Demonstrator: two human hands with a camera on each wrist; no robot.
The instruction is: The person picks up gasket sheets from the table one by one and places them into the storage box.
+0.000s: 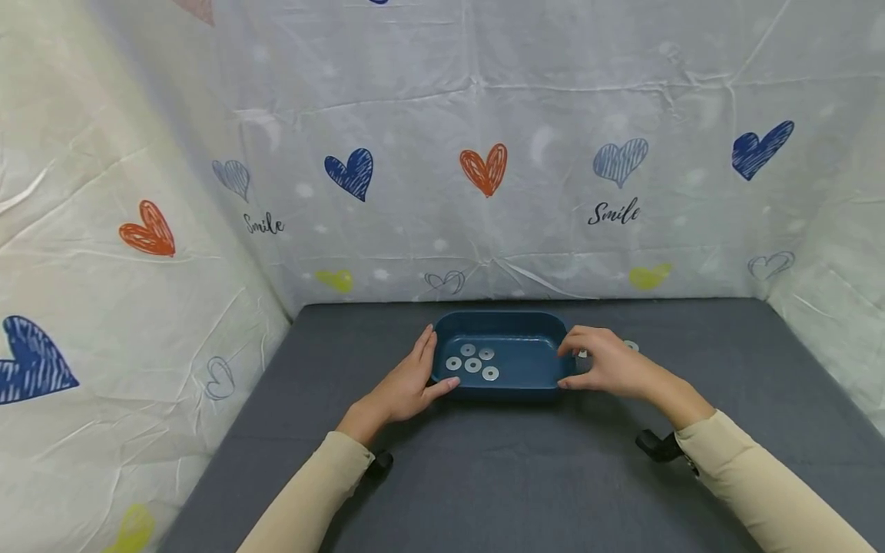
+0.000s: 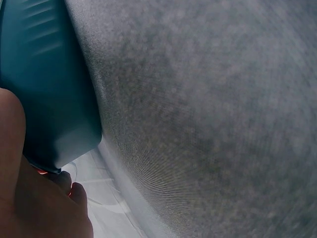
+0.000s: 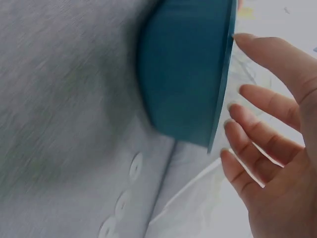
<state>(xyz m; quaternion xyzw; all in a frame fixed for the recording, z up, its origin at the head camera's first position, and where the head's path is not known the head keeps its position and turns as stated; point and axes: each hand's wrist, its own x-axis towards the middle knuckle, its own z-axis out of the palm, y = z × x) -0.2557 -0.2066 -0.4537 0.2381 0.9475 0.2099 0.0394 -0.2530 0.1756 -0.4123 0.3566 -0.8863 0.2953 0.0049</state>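
Note:
A dark blue rectangular tray [image 1: 539, 390] stands on the table, with several flat metal washers [image 1: 473, 365] lying in its left half. My left hand [image 1: 408, 384] holds the tray's left end, its thumb at the front left corner and its fingers along the left side. At the opposite end is my right hand [image 1: 604, 361], fingers loosely bent. In the right wrist view, the thumb [image 3: 272, 54] of this hand meets the tray rim while the other fingers stand spread, with nothing seen between them. More washers [image 3: 135, 166] lie on the table beyond the tray's right end.
A dark grey cloth covers the table [image 1: 498, 476]. Behind it and at both sides hangs a pale curtain [image 1: 415, 230] printed with hearts. Black wrist devices [image 1: 657, 445] show at the cream sleeves [image 1: 760, 476].

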